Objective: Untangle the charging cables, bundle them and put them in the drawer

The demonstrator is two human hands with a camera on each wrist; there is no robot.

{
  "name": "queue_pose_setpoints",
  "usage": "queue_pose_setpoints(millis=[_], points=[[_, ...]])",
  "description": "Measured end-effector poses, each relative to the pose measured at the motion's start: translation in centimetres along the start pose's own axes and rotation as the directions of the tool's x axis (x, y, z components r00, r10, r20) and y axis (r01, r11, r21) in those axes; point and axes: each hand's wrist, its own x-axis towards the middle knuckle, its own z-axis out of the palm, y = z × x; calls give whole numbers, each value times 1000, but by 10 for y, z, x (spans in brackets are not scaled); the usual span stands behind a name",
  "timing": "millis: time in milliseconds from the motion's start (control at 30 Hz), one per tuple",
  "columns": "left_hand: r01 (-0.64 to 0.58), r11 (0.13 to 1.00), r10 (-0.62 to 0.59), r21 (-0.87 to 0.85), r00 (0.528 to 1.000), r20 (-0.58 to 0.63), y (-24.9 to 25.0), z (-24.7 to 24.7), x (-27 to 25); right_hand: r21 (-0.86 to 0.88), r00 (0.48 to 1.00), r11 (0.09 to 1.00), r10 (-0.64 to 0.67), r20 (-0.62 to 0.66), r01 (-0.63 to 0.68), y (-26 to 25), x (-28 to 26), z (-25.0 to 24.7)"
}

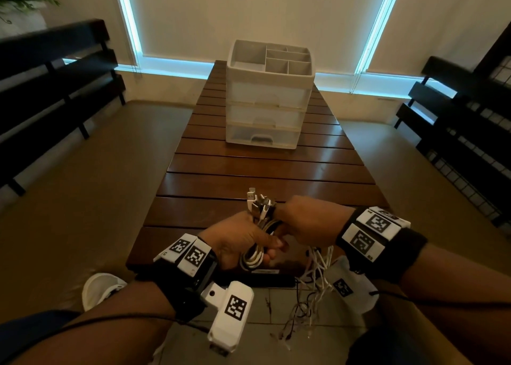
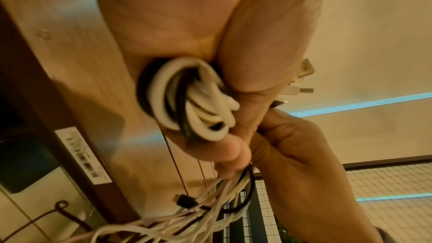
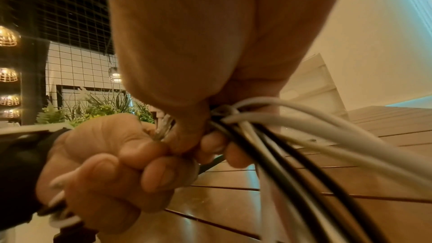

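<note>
The charging cables [image 1: 261, 226] are partly bundled. A coil of white and black loops sits in the left hand [image 1: 237, 243], and plug ends stick up above it. Long loose tails [image 1: 312, 287] hang down past the near edge of the wooden table [image 1: 265, 168]. They need winding in. The drawer unit [image 1: 266, 93] stands at the far end, its drawers shut. Both hands are held together over the near edge. The left hand's fingers curl tight around the coil. The right hand [image 1: 307, 221] pinches the strands just beside it.
</note>
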Motion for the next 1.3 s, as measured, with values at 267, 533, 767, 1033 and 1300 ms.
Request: queue_pose_setpoints(millis=[267,533,767,1033,1300], points=[[-157,967,176,199,981,-84,2,3,1,184,975,983,52,-216,-11,2,8,4],[-245,911,307,333,940,-148,4,7,1,323,911,946,139,-389,-6,11,4,9],[-253,931,313,263,925,-216,0,10,5,478,872,872,150,-466,106,2,0,4],[-285,944,322,165,904,-280,10,0,6,661,880,734,202,-431,156,2,1,-1],[-336,942,318,6,885,-342,12,7,5,791,975,607,121,-185,74,7,-7,10]])
